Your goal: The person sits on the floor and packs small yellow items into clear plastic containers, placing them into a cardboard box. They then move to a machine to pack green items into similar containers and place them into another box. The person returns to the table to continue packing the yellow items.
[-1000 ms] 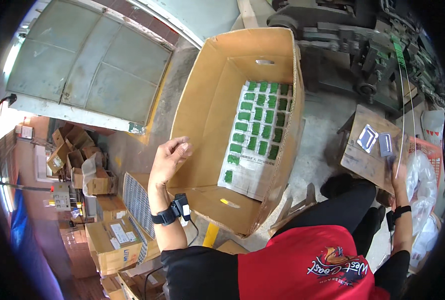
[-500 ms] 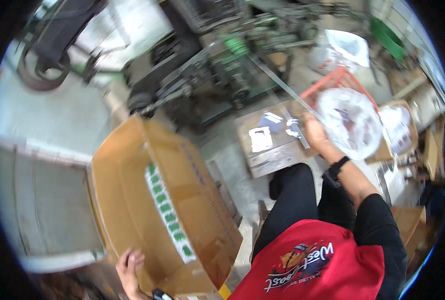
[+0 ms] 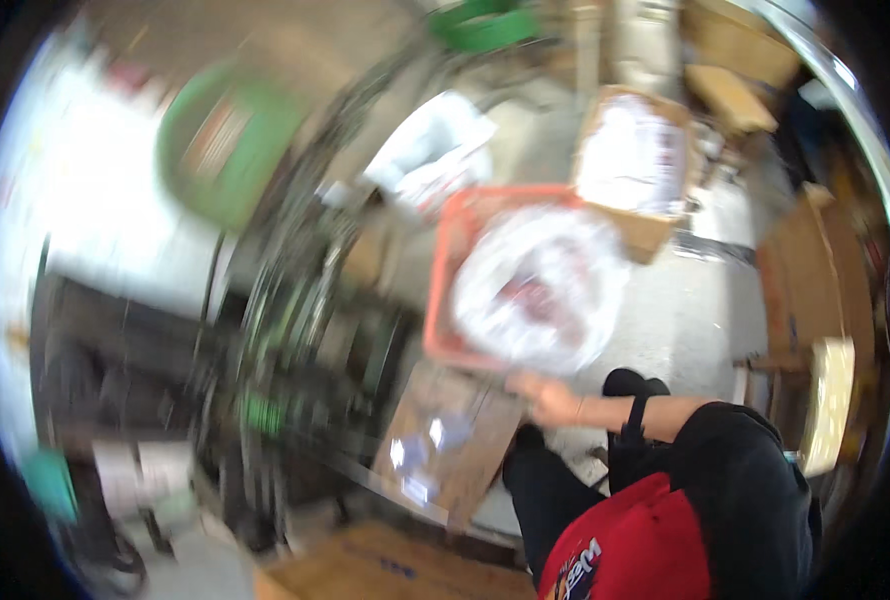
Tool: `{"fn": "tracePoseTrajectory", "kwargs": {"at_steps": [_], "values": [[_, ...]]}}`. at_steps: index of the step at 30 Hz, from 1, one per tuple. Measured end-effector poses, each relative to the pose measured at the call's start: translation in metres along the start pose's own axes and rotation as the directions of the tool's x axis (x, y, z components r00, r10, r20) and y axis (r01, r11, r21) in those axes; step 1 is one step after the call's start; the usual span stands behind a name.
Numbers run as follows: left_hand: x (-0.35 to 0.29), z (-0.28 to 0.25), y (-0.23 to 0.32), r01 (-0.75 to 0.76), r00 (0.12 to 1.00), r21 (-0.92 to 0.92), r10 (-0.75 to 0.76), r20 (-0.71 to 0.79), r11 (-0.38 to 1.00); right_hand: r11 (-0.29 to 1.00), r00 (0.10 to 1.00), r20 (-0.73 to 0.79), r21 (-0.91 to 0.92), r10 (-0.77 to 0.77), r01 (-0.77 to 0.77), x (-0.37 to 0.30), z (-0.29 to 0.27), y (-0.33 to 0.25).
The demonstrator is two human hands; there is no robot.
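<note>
My right hand reaches in from the right beside the near edge of an orange-red crate. Its fingers are smeared by motion, so whether they hold anything does not show. A clear plastic bag lines the crate, with reddish contents low inside it. Just left of the hand is a brown wooden board with small white and bluish pieces on it. My left hand is out of view.
A dark green machine stands to the left, blurred. At the bottom lies a large cardboard carton. Beyond the crate are a white sack, a box of white material and a green tub. More cardboard stands at right.
The view has swung to the right, bringing the crate to the middle. My left hand and most of the large carton have left the picture. My right hand now appears beside the crate's near edge.
</note>
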State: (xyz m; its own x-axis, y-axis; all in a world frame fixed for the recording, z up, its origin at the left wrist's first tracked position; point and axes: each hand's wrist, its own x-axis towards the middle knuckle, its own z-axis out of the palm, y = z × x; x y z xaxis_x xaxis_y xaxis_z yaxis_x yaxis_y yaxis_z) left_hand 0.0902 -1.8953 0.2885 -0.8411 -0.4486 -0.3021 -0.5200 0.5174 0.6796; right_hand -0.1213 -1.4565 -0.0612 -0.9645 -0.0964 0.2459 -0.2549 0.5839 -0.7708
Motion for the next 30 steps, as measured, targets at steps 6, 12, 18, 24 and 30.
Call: {"fn": "tracePoseTrajectory", "kwargs": {"at_steps": [6, 12, 18, 24, 30], "values": [[0.088, 0.138, 0.164, -0.153, 0.837, -0.026, 0.143, 0.528, 0.988, 0.923, 0.856, 0.343, -0.145, 0.386, -0.358, -0.098, -0.121, 0.068], [0.074, 0.235, 0.325, -0.259, 0.521, -0.040, 0.174, 0.836, 0.965, -0.025, -0.241, -0.498, 0.401, 0.833, -0.916, -0.368, -0.282, 0.090], [-0.082, 0.355, 0.471, -0.288, 0.277, -0.007, 0.090, 0.957, 0.958, -0.401, -0.557, -0.333, 0.434, 0.761, -0.807, -0.544, -0.378, 0.000], [-0.136, 0.499, 0.473, -0.306, 0.212, 0.109, -0.044, 0.976, 0.946, -0.512, -0.620, 0.001, 0.564, 0.785, -0.648, -0.566, -0.412, -0.011], [-0.122, 0.616, 0.489, -0.213, 0.333, 0.173, -0.095, 0.938, 0.962, -0.275, -0.359, -0.097, 0.472, 0.928, -0.838, -0.530, -0.464, 0.072]]}}
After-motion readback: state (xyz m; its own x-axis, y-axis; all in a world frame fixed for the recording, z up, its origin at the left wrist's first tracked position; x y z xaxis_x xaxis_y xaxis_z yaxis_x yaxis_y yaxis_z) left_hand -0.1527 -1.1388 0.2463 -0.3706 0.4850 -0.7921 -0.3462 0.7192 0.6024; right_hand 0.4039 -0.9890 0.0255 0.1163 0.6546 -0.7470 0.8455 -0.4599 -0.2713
